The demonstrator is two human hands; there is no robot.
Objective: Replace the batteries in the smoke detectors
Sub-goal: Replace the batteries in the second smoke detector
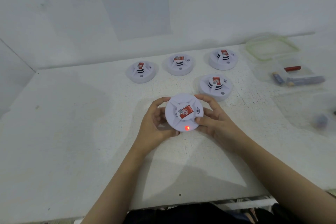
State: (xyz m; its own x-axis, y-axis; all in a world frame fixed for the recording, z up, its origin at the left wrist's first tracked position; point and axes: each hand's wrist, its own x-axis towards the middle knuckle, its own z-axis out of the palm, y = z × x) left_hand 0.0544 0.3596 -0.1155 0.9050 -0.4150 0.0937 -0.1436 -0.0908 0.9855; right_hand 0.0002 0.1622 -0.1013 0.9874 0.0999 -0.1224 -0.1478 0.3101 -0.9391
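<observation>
Over the table point(72, 132), left hand point(154, 123) and right hand point(214, 116) clasp the smoke detector point(183, 112).

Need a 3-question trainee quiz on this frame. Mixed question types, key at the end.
1. True or false: the held detector, gripped by the left hand and the right hand, shows a lit red light.
2. Besides that one, how many detectors rest on the table? A) two B) four C) six
3. Fill in: the batteries lie on the person's ____ side.
Key: 1 true; 2 B; 3 right.
</observation>
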